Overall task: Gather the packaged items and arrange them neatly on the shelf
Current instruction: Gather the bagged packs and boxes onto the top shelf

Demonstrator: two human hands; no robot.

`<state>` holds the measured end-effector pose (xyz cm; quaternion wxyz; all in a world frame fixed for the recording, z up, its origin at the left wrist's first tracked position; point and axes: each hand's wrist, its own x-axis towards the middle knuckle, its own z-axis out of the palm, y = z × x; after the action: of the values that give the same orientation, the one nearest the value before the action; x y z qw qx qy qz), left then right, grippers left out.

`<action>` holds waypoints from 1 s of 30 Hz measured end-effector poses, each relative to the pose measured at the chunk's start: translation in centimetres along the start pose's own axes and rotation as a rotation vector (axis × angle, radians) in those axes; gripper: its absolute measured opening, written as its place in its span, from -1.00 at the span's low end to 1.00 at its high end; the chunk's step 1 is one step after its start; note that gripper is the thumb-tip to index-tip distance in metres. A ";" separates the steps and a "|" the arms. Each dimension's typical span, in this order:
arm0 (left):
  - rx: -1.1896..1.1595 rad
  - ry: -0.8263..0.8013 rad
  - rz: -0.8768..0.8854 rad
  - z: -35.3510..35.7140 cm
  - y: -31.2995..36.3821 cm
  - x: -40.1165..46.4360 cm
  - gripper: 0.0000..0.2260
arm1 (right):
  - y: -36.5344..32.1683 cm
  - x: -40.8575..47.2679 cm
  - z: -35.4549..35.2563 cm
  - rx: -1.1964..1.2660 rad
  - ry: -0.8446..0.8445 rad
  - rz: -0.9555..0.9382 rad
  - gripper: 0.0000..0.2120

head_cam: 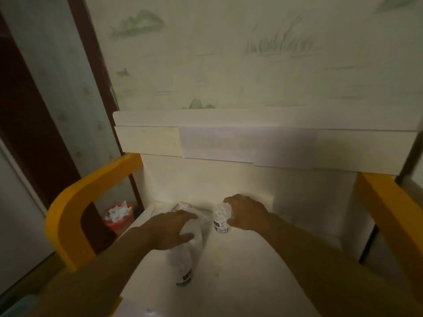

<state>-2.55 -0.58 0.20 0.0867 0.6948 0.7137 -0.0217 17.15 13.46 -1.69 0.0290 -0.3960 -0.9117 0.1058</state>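
Dim, warm-green cast, whole frame soft and low contrast. A broad shadow falls across the white back panel [263, 145], and the brightest patch sits on the shelf [240, 259] below it. Wide-angle bending at edges; yellow side rails [75, 202] curve.

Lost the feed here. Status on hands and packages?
Right hand grips small package, upright on white shelf. Left hand rests on larger clear-wrapped package. Nothing blocking.
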 end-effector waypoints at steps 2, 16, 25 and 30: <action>0.042 -0.024 0.013 0.6 0.3 1.2 -0.44 | -0.1 1.5 1.1 0.037 -0.014 -0.007 -0.31; 0.057 -0.135 0.133 1.7 -1.2 5.6 -0.39 | -0.6 3.0 3.1 0.157 -0.019 0.130 -0.39; 0.056 -0.179 0.264 -0.6 0.2 5.6 -0.40 | -1.1 -5.8 -3.3 0.055 0.048 0.301 -0.29; -0.085 -0.055 0.385 -5.7 3.6 5.9 -0.45 | -0.9 -10.6 -7.8 -0.008 0.139 0.398 -0.29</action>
<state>0.39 6.23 5.18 0.1378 0.8132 0.5654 0.0064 24.86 6.51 6.47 0.0690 -0.5747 -0.8117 0.0784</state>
